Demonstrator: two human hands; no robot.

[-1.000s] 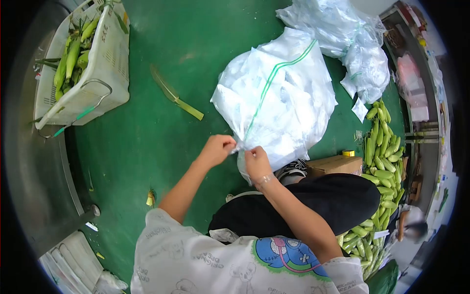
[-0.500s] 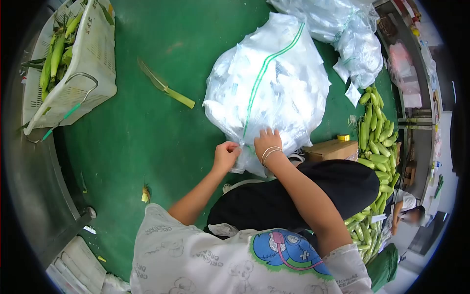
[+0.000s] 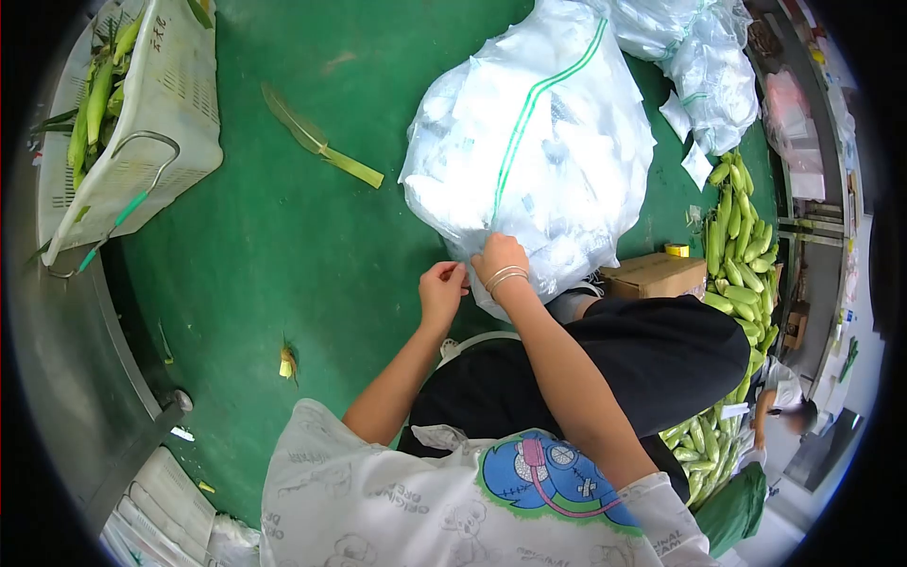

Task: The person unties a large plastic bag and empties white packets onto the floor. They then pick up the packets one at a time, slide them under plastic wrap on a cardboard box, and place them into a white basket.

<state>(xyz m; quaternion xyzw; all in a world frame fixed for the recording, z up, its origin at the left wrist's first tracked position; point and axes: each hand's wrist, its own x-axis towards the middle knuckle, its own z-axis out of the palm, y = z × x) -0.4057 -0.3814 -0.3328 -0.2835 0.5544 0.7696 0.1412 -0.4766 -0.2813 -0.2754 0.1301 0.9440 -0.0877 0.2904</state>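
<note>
A large clear plastic bag (image 3: 539, 142) with a green stripe, stuffed with white packets, lies on the green floor in front of my knees. My right hand (image 3: 499, 259), with bands at the wrist, is closed on the gathered lower end of the bag. Close beside it on the left, my left hand (image 3: 444, 285) is pinched at the bag's edge; what its fingertips hold is too small to make out.
A white crate (image 3: 179, 104) of corn with a hook stands upper left. A corn husk (image 3: 351, 168) lies on the floor. At right are a cardboard box (image 3: 657, 274), piled green corn (image 3: 742, 274), more filled bags (image 3: 713, 85), shelving and another person (image 3: 782, 397).
My right hand has shifted left toward my left hand, and its spread fingers have closed on the bag. The bag appears slightly higher and farther right in view.
</note>
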